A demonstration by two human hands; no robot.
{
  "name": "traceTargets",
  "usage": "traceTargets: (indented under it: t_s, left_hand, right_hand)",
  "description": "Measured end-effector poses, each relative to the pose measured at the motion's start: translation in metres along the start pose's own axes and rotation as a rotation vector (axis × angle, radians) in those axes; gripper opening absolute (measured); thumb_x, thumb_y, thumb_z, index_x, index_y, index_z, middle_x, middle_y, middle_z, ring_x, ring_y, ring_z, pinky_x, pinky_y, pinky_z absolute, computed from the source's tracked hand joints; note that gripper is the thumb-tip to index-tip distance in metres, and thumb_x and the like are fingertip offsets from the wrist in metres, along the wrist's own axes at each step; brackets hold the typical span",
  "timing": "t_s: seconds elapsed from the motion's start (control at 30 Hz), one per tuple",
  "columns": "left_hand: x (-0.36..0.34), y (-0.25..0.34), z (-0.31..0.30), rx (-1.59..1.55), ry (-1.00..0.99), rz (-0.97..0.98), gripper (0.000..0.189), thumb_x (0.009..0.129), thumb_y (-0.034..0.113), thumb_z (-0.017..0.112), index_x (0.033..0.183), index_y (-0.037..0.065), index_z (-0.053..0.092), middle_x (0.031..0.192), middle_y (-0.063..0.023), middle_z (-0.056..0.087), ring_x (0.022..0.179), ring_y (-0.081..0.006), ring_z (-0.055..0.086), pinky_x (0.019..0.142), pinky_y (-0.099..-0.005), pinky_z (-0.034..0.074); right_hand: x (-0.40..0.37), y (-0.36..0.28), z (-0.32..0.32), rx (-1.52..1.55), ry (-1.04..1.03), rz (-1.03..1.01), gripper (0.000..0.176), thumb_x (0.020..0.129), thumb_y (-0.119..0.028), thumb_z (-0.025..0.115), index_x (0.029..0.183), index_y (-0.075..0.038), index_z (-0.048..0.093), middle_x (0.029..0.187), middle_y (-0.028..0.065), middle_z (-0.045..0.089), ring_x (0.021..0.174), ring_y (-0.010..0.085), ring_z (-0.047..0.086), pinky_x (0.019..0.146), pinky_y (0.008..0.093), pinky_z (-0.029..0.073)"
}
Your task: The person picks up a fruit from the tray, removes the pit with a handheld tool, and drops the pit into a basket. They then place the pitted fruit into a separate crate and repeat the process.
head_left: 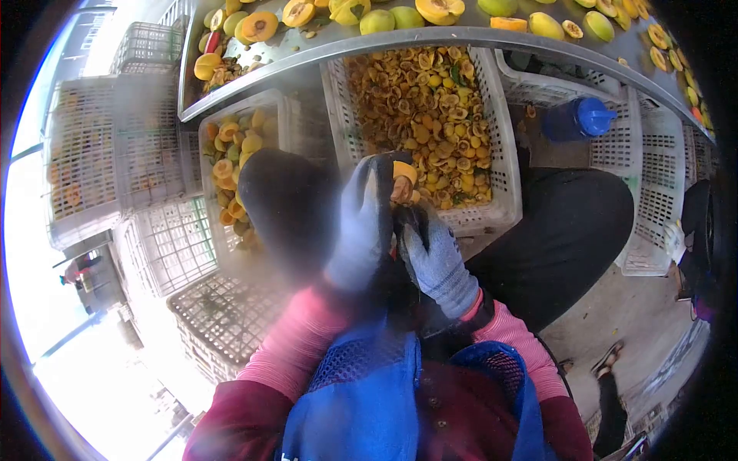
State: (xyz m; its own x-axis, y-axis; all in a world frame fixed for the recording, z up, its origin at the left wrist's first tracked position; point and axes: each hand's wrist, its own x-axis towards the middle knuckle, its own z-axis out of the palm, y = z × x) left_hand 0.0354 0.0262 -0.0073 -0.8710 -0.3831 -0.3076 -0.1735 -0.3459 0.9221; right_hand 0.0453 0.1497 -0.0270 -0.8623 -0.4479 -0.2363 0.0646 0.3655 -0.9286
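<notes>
Above my lap, both hands are close together in grey knit gloves with dark palms. My left hand [361, 215] is closed around a halved yellow-orange stone fruit [405, 175], which shows a brown pit or pit cavity on its cut face. Just below and right of the fruit, my right hand [436, 261] has its fingers bent inward. Whatever it grips is hidden by the dark glove palm. Beyond the hands stands a white crate [503, 165], full of brownish-orange fruit pieces.
A metal table [430, 37] with whole and halved fruit crosses the top. To the left are a fruit-filled crate [269, 104], stacked crates [84, 154] and a low crate [223, 315]. A blue jug [573, 119] stands right. Another person's foot [610, 357] shows lower right.
</notes>
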Motion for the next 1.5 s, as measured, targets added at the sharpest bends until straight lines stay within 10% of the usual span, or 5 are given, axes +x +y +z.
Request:
traceTargets:
  t_s: [0.73, 0.87, 1.27, 1.4, 1.5]
  left_hand:
    - [0.002, 0.011, 0.004, 0.203, 0.023, -0.123, 0.026, 0.094, 0.019, 0.046, 0.109, 0.001, 0.054, 0.077, -0.0012, 0.055, 0.06, -0.0062, 0.05, 0.056, -0.02, 0.043]
    - [0.003, 0.015, 0.0, 0.246, -0.076, -0.115, 0.029, 0.092, 0.02, 0.048, 0.111, 0.0, 0.054, 0.082, -0.0007, 0.056, 0.062, -0.0057, 0.05, 0.057, -0.0202, 0.043]
    - [-0.001, 0.068, -0.072, -0.279, 0.412, 0.029, 0.042, 0.088, 0.031, 0.054, 0.115, 0.001, 0.047, 0.103, -0.0087, 0.054, 0.093, -0.0208, 0.054, 0.081, -0.0321, 0.046]
    - [0.027, 0.147, -0.138, 2.004, 0.214, 0.237, 0.033, 0.086, 0.031, 0.055, 0.104, 0.004, 0.06, 0.096, -0.0214, 0.062, 0.089, -0.035, 0.06, 0.076, -0.0375, 0.047]
    - [0.126, 0.154, -0.124, 1.511, 0.305, 0.43, 0.037, 0.086, 0.031, 0.056, 0.106, 0.001, 0.059, 0.094, -0.019, 0.063, 0.087, -0.0287, 0.061, 0.076, -0.035, 0.046]
  right_hand:
    - [-0.002, 0.005, -0.001, 0.09, 0.022, -0.258, 0.032, 0.09, -0.027, 0.05, 0.111, -0.004, 0.051, 0.092, 0.0178, 0.06, 0.081, 0.0376, 0.058, 0.075, 0.0425, 0.047]
    - [0.001, -0.025, -0.022, 1.19, -0.456, 0.729, 0.04, 0.092, -0.041, 0.044, 0.104, -0.004, 0.054, 0.062, 0.0022, 0.05, 0.043, 0.0125, 0.045, 0.038, 0.0244, 0.039]
    - [0.016, 0.005, -0.011, 2.147, -0.706, 0.763, 0.048, 0.093, -0.05, 0.034, 0.097, -0.006, 0.052, 0.054, -0.0008, 0.04, 0.038, 0.0081, 0.034, 0.031, 0.0216, 0.029]
    - [0.022, 0.031, -0.004, 1.987, -0.83, 0.655, 0.05, 0.093, -0.05, 0.032, 0.095, -0.006, 0.057, 0.056, -0.0006, 0.04, 0.042, 0.0088, 0.036, 0.036, 0.0251, 0.032]
    - [0.03, 0.031, 0.003, 1.773, -0.668, 0.832, 0.049, 0.093, -0.05, 0.033, 0.096, -0.007, 0.057, 0.058, 0.0005, 0.044, 0.043, 0.0109, 0.039, 0.038, 0.0261, 0.034]
